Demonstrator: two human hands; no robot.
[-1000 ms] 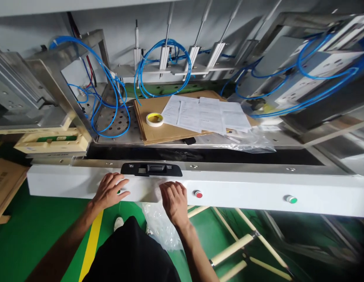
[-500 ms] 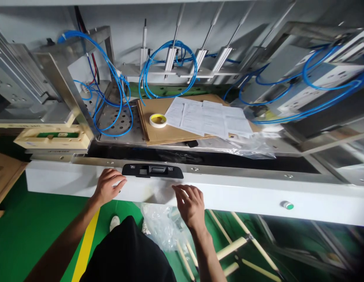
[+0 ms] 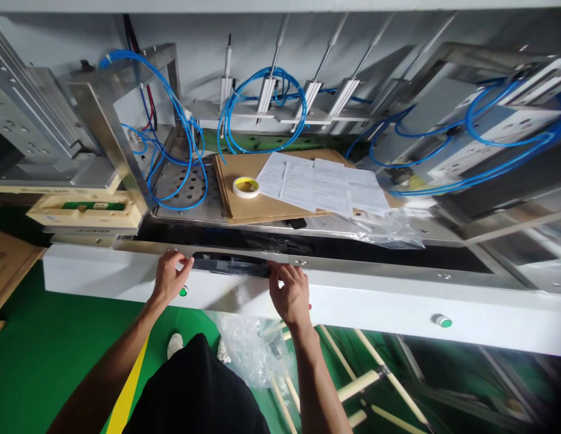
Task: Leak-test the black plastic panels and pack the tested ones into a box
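A long black plastic part [image 3: 208, 257], like a handle trim with recesses, lies on the front edge of the machine. A glossy, see-through strip of film [image 3: 235, 269] stretches across its front face. My left hand [image 3: 169, 276] pinches at the left end of the film, thumb and forefinger together beside the part. My right hand [image 3: 288, 292] is closed at the other end, fingertips against the part's right end and covering it. The film's gripped ends are too small to make out clearly.
Behind lie a cardboard sheet [image 3: 244, 208], papers [image 3: 326, 184] and a tape roll [image 3: 245, 187]. Coiled blue air hoses [image 3: 226, 120] hang near the cylinders. Green buttons [image 3: 443, 321] sit on the white front panel [image 3: 375, 307]. A clear plastic bag [image 3: 251, 349] hangs below.
Both hands have moved up to the black part, the right one most, from just in front of it. The clear film now lies across the part's face. A green button shows below my left hand.
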